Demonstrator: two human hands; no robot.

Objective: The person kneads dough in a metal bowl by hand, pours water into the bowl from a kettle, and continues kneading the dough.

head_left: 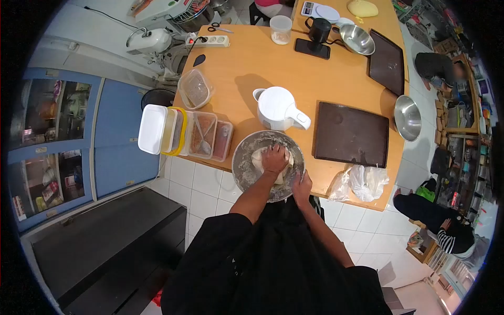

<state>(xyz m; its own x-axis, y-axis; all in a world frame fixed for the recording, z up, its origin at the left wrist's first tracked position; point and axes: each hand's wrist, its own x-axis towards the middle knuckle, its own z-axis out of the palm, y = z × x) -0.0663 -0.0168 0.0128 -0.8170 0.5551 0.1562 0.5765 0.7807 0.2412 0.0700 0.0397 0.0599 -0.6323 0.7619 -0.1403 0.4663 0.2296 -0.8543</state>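
Observation:
A metal mixing bowl (243, 176) smeared with flour or dough sits at the front edge of the table, against my body. Inside it lies a lump of pale dough (258, 159). My left hand (275, 158) is down in the bowl, its curled fingers pressed into the dough and partly hidden in it. On the bowl's right side, my right hand (302, 188) grips the rim. Just behind the bowl stands a white pitcher (276, 105) with its handle pointing right.
A dark baking tray (352, 132) lies right of the bowl, with plastic bags (363, 182) in front. Several plastic containers (202, 135) line the left edge. Farther back are a phone (312, 49), a black mug (319, 30) and a steel bowl (357, 40).

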